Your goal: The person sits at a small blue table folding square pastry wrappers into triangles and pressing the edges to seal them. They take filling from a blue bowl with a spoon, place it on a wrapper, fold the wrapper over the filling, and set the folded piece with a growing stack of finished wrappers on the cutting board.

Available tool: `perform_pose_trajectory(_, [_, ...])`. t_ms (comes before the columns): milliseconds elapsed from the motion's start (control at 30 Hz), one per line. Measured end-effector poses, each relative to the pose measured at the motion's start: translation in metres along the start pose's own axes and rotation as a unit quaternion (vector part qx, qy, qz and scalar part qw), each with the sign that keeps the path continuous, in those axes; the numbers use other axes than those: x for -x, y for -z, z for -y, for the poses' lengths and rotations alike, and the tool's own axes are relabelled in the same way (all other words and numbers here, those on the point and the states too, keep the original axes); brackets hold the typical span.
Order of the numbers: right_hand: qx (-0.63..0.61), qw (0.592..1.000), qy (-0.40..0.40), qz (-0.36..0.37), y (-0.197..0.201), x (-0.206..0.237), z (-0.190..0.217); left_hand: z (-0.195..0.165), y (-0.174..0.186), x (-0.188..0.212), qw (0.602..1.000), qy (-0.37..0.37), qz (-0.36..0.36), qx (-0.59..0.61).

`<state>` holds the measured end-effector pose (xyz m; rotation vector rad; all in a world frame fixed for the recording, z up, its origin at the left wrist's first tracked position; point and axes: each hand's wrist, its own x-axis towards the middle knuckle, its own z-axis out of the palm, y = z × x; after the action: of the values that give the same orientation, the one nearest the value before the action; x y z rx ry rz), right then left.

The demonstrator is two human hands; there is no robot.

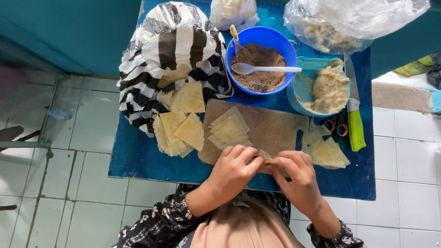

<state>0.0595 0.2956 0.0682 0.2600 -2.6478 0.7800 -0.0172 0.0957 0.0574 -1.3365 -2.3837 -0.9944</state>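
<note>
Pastry piece (265, 155) sits pinched between both hands over the near edge of the cutting board (271, 128) on the blue worktop (138, 156). Left hand (234, 170) and right hand (296, 174) meet fingertip to fingertip, equally near, each clenched on it; its long axis cannot be told.

Small blue table (138, 158) on pale tiled floor (82, 138). Wooden cutting board (271, 131) at near middle. Striped black-and-white plastic bag (170, 50) at left, spilling thin yellow triangular wrappers (181, 131) onto tabletop. Blue bowl (275, 39) of brown filling far centre, white spoon (264, 69) inside. Teal tub (298, 89) of pale mash to its right. Green-handled knife (354, 124) along right edge, scissors (335, 126) just beside. More wrappers (327, 154) near right. Clear plastic bags (340, 20) at far edge.
</note>
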Motion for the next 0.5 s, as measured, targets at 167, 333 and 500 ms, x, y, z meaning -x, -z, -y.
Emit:
perform_pose_trajectory(167, [0.017,0.999,0.030,0.035,0.003,-0.009,-0.003,0.001,-0.002,0.000,0.999,0.030,0.031,0.020])
perform_pose_trajectory(333, [0.051,0.996,0.043,0.053,0.005,-0.015,0.001,0.001,0.003,0.000,1.000,-0.005,0.000,-0.018])
perform_pose_trajectory(500, [0.063,0.996,0.038,0.048,0.005,-0.016,0.003,0.001,0.005,-0.006,0.998,-0.007,0.013,-0.060])
